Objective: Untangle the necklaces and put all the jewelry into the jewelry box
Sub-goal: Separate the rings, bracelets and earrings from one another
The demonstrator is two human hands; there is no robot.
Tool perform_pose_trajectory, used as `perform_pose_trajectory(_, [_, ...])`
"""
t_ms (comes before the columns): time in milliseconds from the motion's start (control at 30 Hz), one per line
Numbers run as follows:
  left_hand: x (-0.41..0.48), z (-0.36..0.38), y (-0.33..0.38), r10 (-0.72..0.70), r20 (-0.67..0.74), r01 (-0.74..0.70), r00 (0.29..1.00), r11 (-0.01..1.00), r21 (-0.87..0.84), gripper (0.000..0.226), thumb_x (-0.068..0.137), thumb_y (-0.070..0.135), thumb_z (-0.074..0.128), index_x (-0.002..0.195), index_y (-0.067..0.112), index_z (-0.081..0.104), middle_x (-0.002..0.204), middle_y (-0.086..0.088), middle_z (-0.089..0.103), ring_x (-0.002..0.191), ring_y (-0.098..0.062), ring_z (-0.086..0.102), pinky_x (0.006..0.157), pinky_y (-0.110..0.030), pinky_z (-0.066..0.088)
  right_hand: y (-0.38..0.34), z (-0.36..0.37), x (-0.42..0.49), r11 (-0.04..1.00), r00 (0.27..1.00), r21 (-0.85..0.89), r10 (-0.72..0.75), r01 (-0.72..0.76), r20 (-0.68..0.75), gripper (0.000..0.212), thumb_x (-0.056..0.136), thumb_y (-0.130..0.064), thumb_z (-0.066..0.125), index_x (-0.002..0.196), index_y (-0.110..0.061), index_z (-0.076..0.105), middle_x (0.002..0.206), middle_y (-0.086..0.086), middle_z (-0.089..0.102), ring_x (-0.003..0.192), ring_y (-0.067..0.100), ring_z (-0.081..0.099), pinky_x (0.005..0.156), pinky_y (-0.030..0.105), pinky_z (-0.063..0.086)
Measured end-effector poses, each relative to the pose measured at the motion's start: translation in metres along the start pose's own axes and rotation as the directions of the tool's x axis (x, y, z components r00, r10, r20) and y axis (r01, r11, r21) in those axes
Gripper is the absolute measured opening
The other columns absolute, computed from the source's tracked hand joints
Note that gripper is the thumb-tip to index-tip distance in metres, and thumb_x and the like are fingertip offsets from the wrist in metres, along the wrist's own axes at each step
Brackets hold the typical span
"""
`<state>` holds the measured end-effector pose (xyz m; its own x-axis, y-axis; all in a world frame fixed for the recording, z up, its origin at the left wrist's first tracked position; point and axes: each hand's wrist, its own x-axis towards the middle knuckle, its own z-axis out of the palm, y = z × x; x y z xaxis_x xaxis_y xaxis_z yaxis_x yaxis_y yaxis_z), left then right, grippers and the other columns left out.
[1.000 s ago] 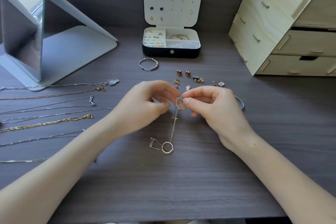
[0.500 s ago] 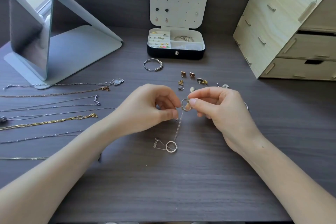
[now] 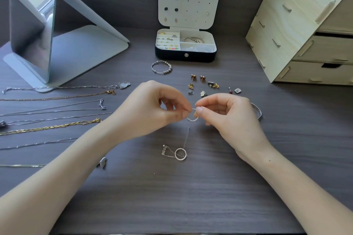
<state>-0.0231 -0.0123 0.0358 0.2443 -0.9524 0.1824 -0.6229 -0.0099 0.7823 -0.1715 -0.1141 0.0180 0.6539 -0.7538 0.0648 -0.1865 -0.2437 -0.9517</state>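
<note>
Head cam: left hand (image 3: 150, 108) & right hand (image 3: 227, 116) fingers pinched small silver ring (image 3: 192, 118), raised vs 1 s ago; thin chain (image 3: 186, 137) hung to second ring (image 3: 180, 154) on tabletop (image 3: 191, 196). Untangling ongoing; black jewelry box (image 3: 186, 57) open behind.

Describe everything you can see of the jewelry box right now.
The jewelry box sits open at the back of the desk, its dark base facing the camera with a small round snap. The pale lid stands upright, dotted with holes and holding a few earrings. Inside, pale compartments: small pieces in slotted rows on the left, a beaded bracelet at back right. Neither hand touches it.
</note>
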Motion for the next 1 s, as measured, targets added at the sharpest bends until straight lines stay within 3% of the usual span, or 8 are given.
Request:
perform_pose_trajectory(100, [0.001,0.005,0.005,0.047,-0.032,-0.049,0.998,0.998,-0.036,0.005,0.075,0.019,0.073,0.077,0.024,0.074,0.066,0.014,0.067,0.059,-0.002,0.055,0.058,-0.008,0.037,0.001,0.001,-0.001,1.000,1.000,0.014,0.005,-0.005,0.030,0.009,0.080,-0.001,0.068,0.080,-0.009,0.071,0.071,0.003,0.072,0.064,0.007,0.063,0.060,0.018,0.049])
perform_pose_trajectory(267, [0.003,0.007,0.006,-0.043,-0.018,0.039,0.999,0.976,-0.215,0.012,0.077,0.002,0.074,0.079,0.014,0.072,0.074,-0.003,0.072,0.066,-0.015,0.068,0.069,-0.026,0.055,0.000,0.001,-0.001,0.999,1.000,0.040,0.011,-0.012,0.025,0.012,0.080,-0.001,0.068,0.078,-0.012,0.070,0.070,0.002,0.071,0.061,0.005,0.061,0.058,0.017,0.048])
perform_pose_trajectory(433, [0.005,0.007,0.007,-0.113,-0.041,0.096,0.993,0.947,-0.306,0.014,0.074,0.002,0.075,0.077,0.015,0.070,0.074,-0.005,0.072,0.061,-0.007,0.064,0.065,-0.021,0.053,-0.002,0.002,-0.001,0.999,0.999,0.038,0.005,-0.006,0.033,0.016,0.080,0.001,0.068,0.075,-0.014,0.069,0.067,0.000,0.069,0.055,0.000,0.057,0.056,0.015,0.047])
perform_pose_trajectory(567, [0.004,0.009,0.008,-0.096,-0.010,0.089,0.995,0.948,-0.305,0.011,0.074,0.003,0.075,0.079,0.012,0.070,0.078,-0.003,0.073,0.068,-0.009,0.067,0.070,-0.023,0.055,-0.004,0.001,-0.002,0.999,0.999,0.045,0.001,-0.003,0.046,0.016,0.081,0.001,0.068,0.076,-0.014,0.068,0.068,0.001,0.070,0.053,-0.001,0.056,0.055,0.013,0.046])
perform_pose_trajectory(867, [0.005,0.011,0.006,-0.034,0.022,0.039,0.999,0.959,-0.281,0.022,0.084,-0.016,0.055,0.086,0.003,0.067,0.072,-0.004,0.070,0.068,-0.020,0.067,0.071,-0.026,0.055,0.000,0.001,-0.001,1.000,0.999,0.026,0.002,-0.004,0.052,0.015,0.081,-0.001,0.069,0.077,-0.016,0.069,0.075,0.009,0.072,0.056,0.002,0.057,0.056,0.016,0.046])
perform_pose_trajectory(1000, [0.005,0.012,0.007,-0.004,-0.012,0.001,1.000,0.977,-0.215,0.018,0.079,-0.005,0.059,0.084,0.009,0.068,0.077,-0.002,0.072,0.067,-0.020,0.069,0.070,-0.037,0.056,-0.002,0.001,-0.001,0.999,0.998,0.036,0.008,-0.010,0.056,0.020,0.081,0.001,0.069,0.075,-0.018,0.068,0.069,0.003,0.069,0.053,0.000,0.055,0.054,0.014,0.045])
